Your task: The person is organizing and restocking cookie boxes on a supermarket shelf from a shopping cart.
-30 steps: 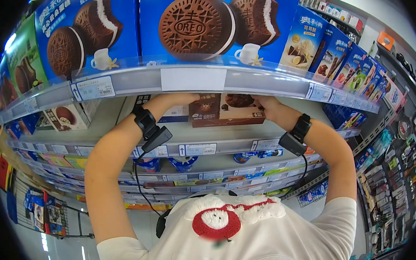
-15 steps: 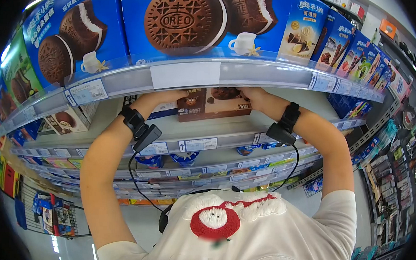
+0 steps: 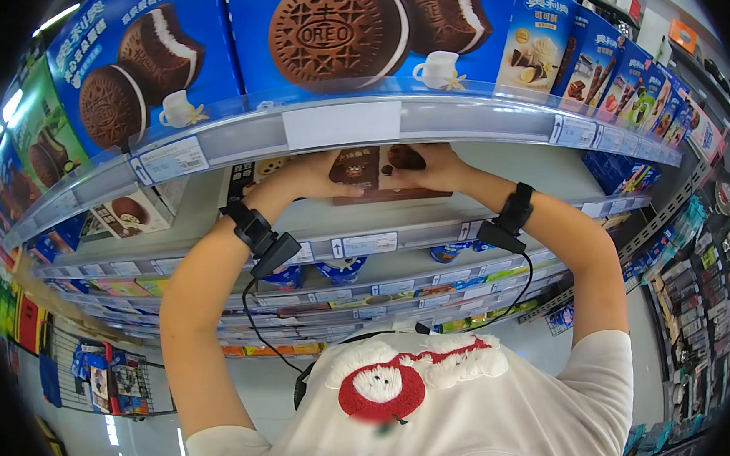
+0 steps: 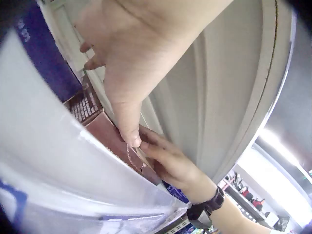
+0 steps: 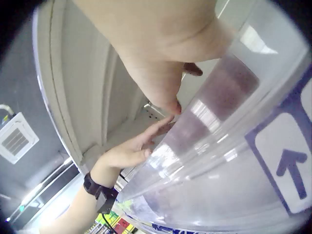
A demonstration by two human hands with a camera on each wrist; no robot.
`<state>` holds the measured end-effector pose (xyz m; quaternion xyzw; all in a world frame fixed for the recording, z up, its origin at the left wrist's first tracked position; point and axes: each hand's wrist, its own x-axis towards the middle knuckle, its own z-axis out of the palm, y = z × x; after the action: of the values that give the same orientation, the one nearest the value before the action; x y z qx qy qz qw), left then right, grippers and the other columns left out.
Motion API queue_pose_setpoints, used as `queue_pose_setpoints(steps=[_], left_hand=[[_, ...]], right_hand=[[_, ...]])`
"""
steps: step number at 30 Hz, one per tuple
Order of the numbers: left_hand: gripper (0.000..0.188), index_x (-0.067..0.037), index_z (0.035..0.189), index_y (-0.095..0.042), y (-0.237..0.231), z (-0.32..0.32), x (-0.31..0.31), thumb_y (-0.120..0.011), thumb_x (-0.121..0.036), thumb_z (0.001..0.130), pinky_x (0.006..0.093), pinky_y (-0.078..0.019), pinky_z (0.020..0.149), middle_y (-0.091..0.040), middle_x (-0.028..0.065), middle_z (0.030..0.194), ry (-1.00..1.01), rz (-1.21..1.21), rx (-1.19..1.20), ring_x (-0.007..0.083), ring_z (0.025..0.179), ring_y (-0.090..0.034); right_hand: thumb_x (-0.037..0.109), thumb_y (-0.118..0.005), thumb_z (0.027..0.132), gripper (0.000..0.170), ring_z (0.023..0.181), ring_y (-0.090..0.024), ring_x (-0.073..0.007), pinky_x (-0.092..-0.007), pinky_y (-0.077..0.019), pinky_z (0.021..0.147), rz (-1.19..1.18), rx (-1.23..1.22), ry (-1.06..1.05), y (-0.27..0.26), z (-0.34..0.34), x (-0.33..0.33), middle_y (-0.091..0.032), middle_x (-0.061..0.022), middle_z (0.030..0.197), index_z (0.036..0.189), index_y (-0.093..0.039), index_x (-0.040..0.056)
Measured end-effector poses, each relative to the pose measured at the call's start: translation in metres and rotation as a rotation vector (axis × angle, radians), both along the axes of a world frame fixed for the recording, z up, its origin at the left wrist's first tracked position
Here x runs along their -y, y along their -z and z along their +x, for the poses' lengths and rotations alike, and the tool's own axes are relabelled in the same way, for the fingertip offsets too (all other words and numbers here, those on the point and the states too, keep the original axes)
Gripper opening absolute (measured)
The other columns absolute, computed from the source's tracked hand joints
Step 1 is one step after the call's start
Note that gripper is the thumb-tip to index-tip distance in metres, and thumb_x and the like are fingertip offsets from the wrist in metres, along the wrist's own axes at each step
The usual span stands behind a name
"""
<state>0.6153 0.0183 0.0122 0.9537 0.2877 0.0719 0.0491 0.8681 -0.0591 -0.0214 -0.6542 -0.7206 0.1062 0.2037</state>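
A brown cookie box (image 3: pixel 392 196) lies on the shelf below the big Oreo boxes, partly hidden by the upper shelf edge. Over its left part reaches my left hand (image 3: pixel 308 178), while my right hand (image 3: pixel 443 171) covers its right part. In the left wrist view, the thumb of my left hand (image 4: pixel 141 53) touches the edge of the brown box (image 4: pixel 108 132), with other fingers extended beyond; the right hand (image 4: pixel 170 163) touches the far end. The right wrist view shows my right hand (image 5: pixel 165 46) with its thumb near the left hand's (image 5: pixel 127 152) fingertips.
The clear shelf lip (image 3: pixel 247 136) and white label (image 3: pixel 343 126) overhang both hands. A white cookie box (image 3: pixel 132 212) stands at left, blue packs (image 3: pixel 621 170) at right. Lower shelves hold blue cups (image 3: pixel 341 269). A loaded cart (image 3: pixel 111 381) stands lower left.
Both hands have moved inward from the sides of the brown box and now cover more of its printed face. The view has shifted slightly.
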Motion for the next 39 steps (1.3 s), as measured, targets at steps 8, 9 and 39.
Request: queue_pose_setpoints(steps=[8,9,39], left_hand=[[0.088,-0.016,0.140,-0.031,0.026,-0.031,-0.012,-0.069,-0.052,0.069,0.0395,-0.0359,0.100,-0.046,0.0216,0.130,0.036,0.108,0.005,0.0369,0.118,-0.045],[0.086,-0.017,0.139,-0.032,0.023,-0.034,-0.013,-0.069,-0.050,0.069,0.0401,-0.0373,0.098,-0.047,0.0202,0.129,0.033,0.070,-0.004,0.0360,0.118,-0.045],[0.032,-0.004,0.105,-0.058,0.026,-0.075,0.121,-0.060,-0.026,0.081,0.0396,-0.0420,0.090,-0.058,0.0156,0.110,0.007,0.182,0.760,0.0316,0.105,-0.053]], right_hand=[[0.060,-0.065,0.067,0.090,0.132,-0.016,-0.0434,-0.0670,-0.0241,0.096,-0.187,0.376,0.015,-0.029,-0.044,0.029,-0.021,-0.0162,0.145,0.140,-0.027,0.0238],[0.060,-0.065,0.067,0.089,0.132,-0.016,-0.0433,-0.0671,-0.0244,0.096,-0.166,0.364,0.013,-0.027,-0.044,0.029,-0.021,-0.0163,0.144,0.140,-0.027,0.0244],[0.025,-0.060,0.082,0.045,0.120,-0.040,-0.0392,-0.0474,-0.0293,0.102,0.587,0.271,-0.052,-0.008,-0.038,0.158,-0.050,-0.0182,0.123,0.121,-0.049,0.0053]])
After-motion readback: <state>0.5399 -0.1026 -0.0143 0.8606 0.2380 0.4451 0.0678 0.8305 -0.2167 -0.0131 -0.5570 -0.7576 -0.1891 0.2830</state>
